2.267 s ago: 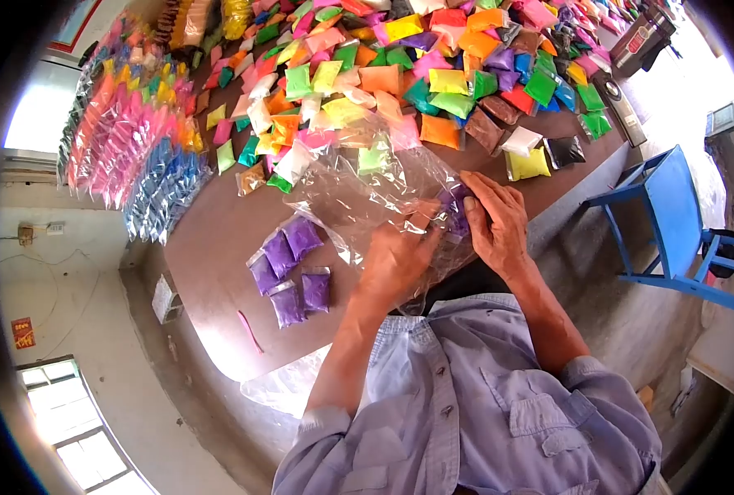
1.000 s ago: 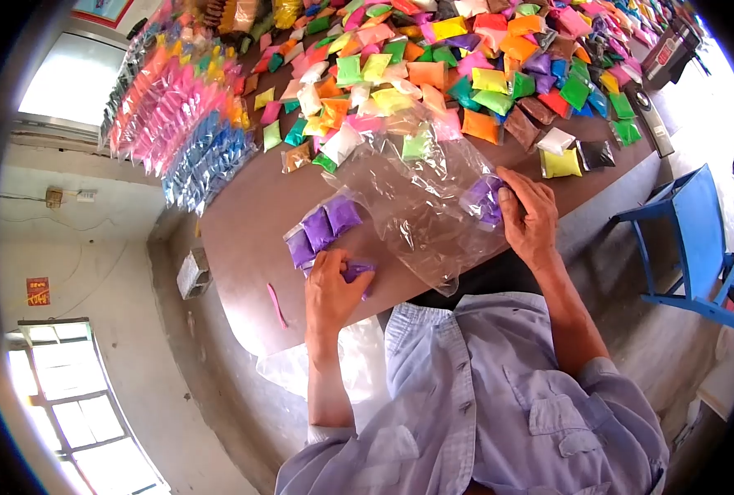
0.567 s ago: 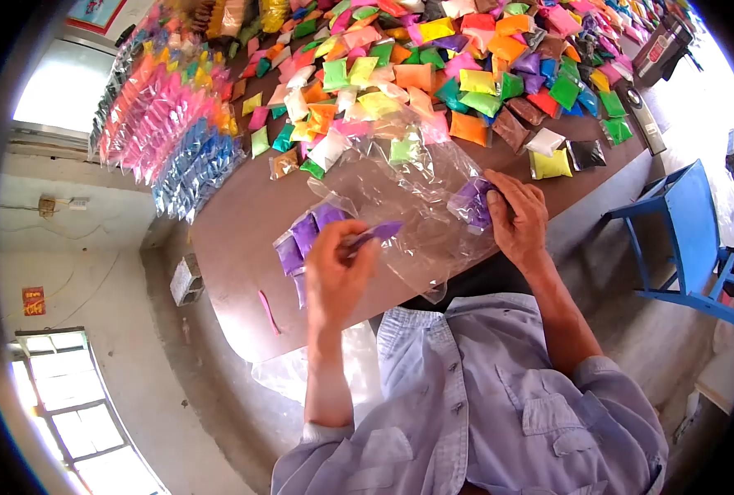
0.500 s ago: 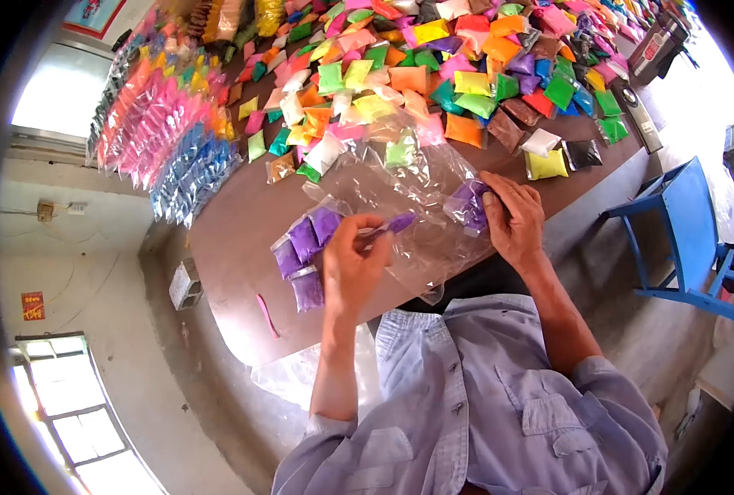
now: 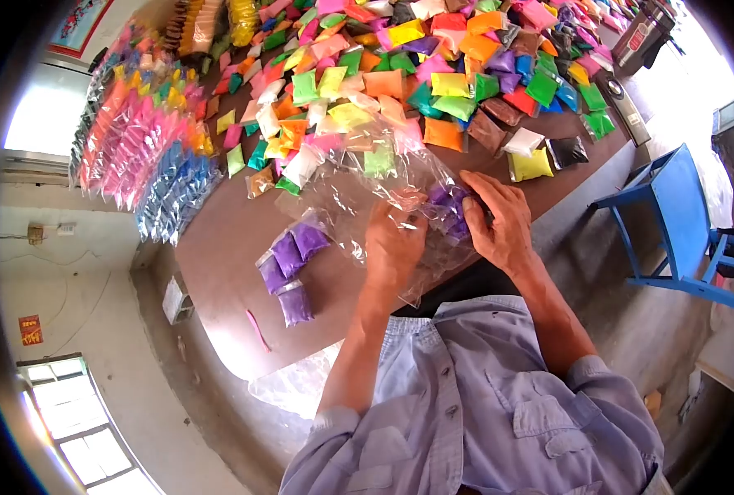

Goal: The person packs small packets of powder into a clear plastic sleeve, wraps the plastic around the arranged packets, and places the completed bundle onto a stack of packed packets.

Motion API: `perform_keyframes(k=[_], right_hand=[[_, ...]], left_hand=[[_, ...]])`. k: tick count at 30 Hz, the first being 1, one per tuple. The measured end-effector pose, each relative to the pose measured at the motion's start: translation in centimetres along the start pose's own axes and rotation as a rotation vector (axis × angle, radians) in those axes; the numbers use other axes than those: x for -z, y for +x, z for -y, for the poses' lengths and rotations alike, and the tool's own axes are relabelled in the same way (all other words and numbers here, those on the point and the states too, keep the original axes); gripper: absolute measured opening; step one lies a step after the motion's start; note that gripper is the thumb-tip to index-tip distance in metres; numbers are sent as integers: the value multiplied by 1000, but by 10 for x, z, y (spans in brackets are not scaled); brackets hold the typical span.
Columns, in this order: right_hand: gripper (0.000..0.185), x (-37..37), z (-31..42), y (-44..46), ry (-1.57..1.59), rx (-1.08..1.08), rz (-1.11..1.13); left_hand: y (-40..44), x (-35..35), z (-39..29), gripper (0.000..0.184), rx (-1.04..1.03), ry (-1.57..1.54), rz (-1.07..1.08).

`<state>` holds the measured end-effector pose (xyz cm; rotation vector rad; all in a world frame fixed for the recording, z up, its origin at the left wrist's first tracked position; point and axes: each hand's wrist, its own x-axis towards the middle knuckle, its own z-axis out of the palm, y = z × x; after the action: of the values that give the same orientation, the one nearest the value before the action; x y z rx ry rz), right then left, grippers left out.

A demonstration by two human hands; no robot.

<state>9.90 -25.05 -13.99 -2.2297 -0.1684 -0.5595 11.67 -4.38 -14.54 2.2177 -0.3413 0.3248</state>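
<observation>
A large clear plastic bag (image 5: 346,194) lies crumpled on the table, with purple packets (image 5: 448,206) bunched in its right end. My right hand (image 5: 503,223) grips the bag's edge there, thumb and fingers about the bunch. Partly behind the clear film, my left hand (image 5: 396,247) has its fingers curled close to those packets. The purple packet it carries is mostly hidden by the hand and the glare. Left of the bag, several loose purple packets (image 5: 294,304) rest on the tabletop.
Many coloured packets (image 5: 449,84) are heaped across the far side of the brown table (image 5: 218,272). Filled clear bags (image 5: 173,190) are stacked at the back left. A pink strip (image 5: 258,330) lies near the left edge. A blue stool (image 5: 680,219) stands at the right.
My left hand has moved right, into the film beside the bunched packets, carrying the purple packet. My right hand stays at the bag. The view has shifted slightly.
</observation>
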Motion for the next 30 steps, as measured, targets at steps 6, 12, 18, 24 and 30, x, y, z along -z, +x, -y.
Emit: perform_keyframes(k=[6,12,18,24,30], right_hand=[[39,-4,-5,5,4,32,55],[39,-5,-6,6,2,81,58],[39,-3,-5,0,11,112,93],[39,-8,-9,-1,21,112,67],[37,-7,-8,0,-12,111,75]], left_hand=[[6,2,-4,33,154,-142,63],[12,-1,0,30,53,51,67],[2,-3,10,33,-14,-18,71],[3,6,-8,31,44,-1,72],[-24,72,-25,29,105,95,-38]])
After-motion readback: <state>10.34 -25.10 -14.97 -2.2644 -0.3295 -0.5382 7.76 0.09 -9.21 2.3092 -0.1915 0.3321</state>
